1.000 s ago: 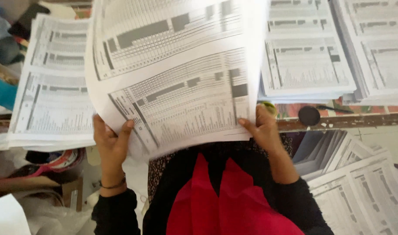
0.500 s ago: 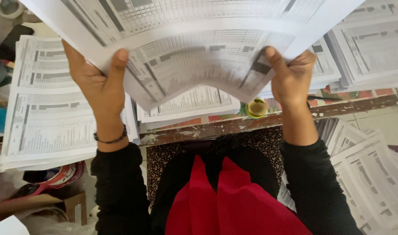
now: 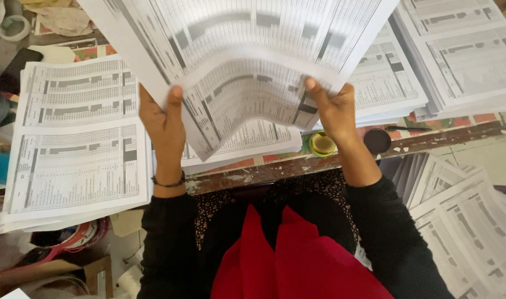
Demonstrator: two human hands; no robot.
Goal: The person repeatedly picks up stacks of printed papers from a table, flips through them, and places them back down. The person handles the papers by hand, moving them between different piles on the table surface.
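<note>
Both my hands hold up a bundle of large printed sheets covered in grey tables. My left hand grips its lower left edge, thumb on top. My right hand grips the lower right edge. The bottom of the bundle curls and bows between my hands. It hangs above the table, covering the stack of printed sheets that lies in front of me.
Another stack of printed sheets lies at the left, more stacks at the right. A small green-rimmed pot and its dark lid sit near the table's worn edge. Fanned sheets lie on the floor at right. Clutter and a box sit lower left.
The bundle has come a little lower and closer to me, and its bottom edge curls more. My hands stay on its lower corners.
</note>
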